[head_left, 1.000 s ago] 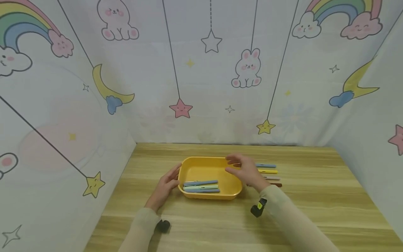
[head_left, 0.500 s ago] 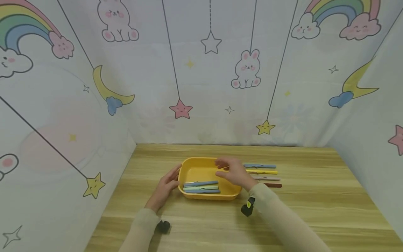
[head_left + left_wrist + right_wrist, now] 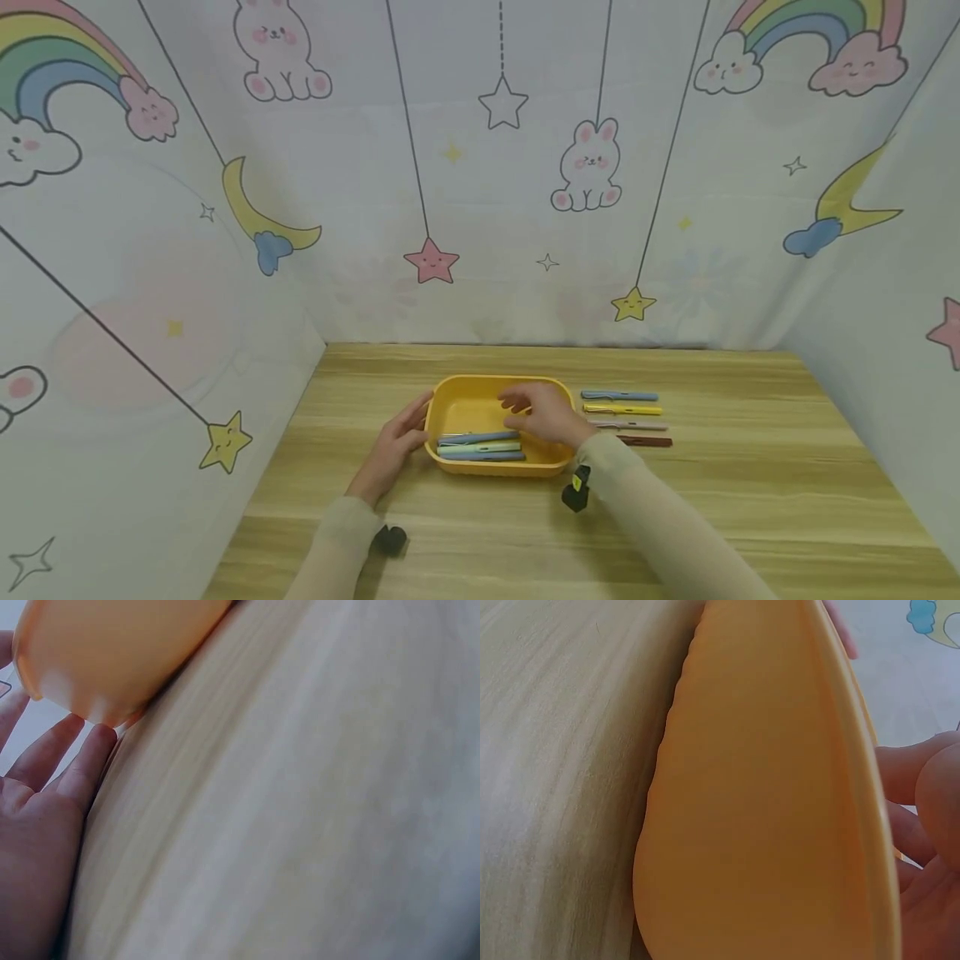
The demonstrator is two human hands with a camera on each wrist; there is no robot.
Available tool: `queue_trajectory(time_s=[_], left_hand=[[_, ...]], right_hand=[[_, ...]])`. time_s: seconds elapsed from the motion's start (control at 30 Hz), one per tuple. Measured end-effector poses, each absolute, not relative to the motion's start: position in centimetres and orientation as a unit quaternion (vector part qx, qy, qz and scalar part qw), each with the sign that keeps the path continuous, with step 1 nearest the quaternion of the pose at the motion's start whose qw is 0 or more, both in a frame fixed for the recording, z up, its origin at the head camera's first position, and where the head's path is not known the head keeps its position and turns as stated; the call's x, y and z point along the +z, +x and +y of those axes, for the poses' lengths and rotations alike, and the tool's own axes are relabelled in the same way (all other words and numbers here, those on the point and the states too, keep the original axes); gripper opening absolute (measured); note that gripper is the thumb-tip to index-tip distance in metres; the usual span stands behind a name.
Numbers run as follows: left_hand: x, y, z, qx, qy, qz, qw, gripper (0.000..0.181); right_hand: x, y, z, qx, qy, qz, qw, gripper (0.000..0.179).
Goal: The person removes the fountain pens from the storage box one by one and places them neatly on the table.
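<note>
A yellow plastic basket (image 3: 467, 402) stands on the table. Inside it several blue and pale green pens (image 3: 480, 447) lie side by side along the near wall. My left hand (image 3: 387, 450) rests against its left end, with fairly straight fingers (image 3: 86, 761) touching the outer wall. Over the right part of the basket is my right hand (image 3: 551, 415), its fingers loosely bent and thumb apart. In the right wrist view those fingers (image 3: 911, 769) show beyond the basket's rim (image 3: 866, 795), and I see nothing held between them.
Right of the basket several pens lie in a column: a blue pen (image 3: 620, 396), a yellow pen (image 3: 624, 410), a greyish pen (image 3: 637, 426) and a dark red pen (image 3: 648, 442). The right forearm passes close to them. A printed cloth wall (image 3: 495, 308) borders the wooden table (image 3: 480, 533).
My right hand has moved left, from the basket's right rim to farther over its inside, uncovering more of the pens on the table. The left hand and basket keep their places.
</note>
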State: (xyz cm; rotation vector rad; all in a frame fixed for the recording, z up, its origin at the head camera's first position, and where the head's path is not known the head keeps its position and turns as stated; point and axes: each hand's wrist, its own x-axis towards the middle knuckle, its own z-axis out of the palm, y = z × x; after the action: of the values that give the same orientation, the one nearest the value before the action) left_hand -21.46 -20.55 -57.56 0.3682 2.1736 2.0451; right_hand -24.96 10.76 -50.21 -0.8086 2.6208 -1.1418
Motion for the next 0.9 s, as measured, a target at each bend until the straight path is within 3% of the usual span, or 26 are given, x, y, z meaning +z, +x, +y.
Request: queue_trajectory(time_s=[0.9], left_hand=[[-57.6, -21.6, -20.7, 0.679, 0.121, 0.721, 0.069, 0.066]], right_hand=[[-51.7, -25.7, 9.2, -0.364, -0.275, 0.876, 0.156, 0.031]])
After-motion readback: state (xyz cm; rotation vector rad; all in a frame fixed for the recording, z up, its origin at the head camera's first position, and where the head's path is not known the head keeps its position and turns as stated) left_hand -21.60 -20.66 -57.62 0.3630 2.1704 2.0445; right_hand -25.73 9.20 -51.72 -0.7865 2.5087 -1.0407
